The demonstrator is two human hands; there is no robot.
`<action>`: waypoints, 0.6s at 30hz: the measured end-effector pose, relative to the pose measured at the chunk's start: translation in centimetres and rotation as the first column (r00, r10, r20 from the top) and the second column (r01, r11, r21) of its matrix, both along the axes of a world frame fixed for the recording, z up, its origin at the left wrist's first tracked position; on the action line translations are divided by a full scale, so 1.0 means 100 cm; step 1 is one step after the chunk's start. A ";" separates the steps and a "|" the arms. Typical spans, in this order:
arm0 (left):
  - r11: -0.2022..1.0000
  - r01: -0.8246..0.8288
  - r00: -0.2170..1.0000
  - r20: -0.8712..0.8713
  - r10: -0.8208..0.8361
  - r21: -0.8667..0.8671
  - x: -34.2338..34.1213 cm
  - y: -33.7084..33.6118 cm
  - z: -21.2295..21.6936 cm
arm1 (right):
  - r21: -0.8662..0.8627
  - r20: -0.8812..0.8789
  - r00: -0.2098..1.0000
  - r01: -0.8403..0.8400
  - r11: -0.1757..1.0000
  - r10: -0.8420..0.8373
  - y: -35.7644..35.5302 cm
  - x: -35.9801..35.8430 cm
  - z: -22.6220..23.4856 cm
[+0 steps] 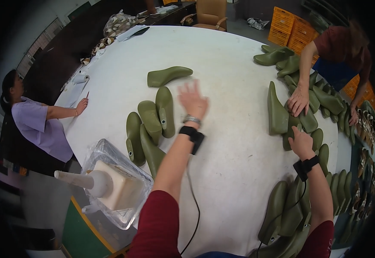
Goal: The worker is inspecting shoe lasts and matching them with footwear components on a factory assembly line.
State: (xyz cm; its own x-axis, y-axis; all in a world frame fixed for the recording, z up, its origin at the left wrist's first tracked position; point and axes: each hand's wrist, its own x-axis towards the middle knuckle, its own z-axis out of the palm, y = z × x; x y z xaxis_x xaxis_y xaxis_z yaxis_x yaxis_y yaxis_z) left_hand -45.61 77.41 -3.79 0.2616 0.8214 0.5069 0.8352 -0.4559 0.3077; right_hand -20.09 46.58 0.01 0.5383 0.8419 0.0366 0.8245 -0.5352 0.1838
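Note:
My left hand (193, 101) hovers over the white table with its fingers spread, slightly blurred, and holds nothing. Just left of it stand and lie several green shoe lasts, the nearest being an upright-looking one (165, 112). Beyond it another last (169, 76) lies on its side. On the right, my right hand (302, 143) has its fingers curled on a green shoe last (290, 132) at the edge of a heap; the palm hides part of the grip. A tall last (277, 111) is beside that one.
A co-worker's hand (298, 101) reaches into the heap of lasts. More lasts (277, 210) lie by my right forearm. A squarish plastic bottle (121, 185) with a long spout sits in a plastic-wrapped tray at lower left. Another person (41, 116) stands left. Cables hang from both wrists.

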 end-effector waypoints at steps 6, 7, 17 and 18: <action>0.710 -0.334 0.818 0.184 0.545 -0.620 -0.204 0.083 -0.003 | 0.172 -0.279 0.925 -0.215 0.961 0.257 0.037 -0.070 0.007; 0.728 -0.289 0.898 0.089 0.432 -0.622 -0.200 0.084 -0.007 | 0.186 -0.309 0.903 -0.250 0.950 0.298 0.038 -0.075 0.006; 0.966 0.182 0.955 0.269 -0.129 -0.184 -0.093 0.048 -0.033 | 0.213 -0.409 0.818 -0.346 0.914 0.405 0.037 -0.087 0.004; 0.978 -0.068 0.998 -0.011 0.067 -0.195 -0.068 0.043 -0.022 | 0.194 -0.404 0.830 -0.333 0.923 0.384 0.030 -0.082 0.002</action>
State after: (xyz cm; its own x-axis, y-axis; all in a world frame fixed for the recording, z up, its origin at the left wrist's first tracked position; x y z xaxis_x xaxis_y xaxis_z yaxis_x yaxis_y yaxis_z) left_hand -52.44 81.66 -6.00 0.2037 0.9202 0.3343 0.8634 -0.3298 0.3817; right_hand -28.24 49.61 0.23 0.1832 0.9828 -0.0212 0.9448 -0.1820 -0.2723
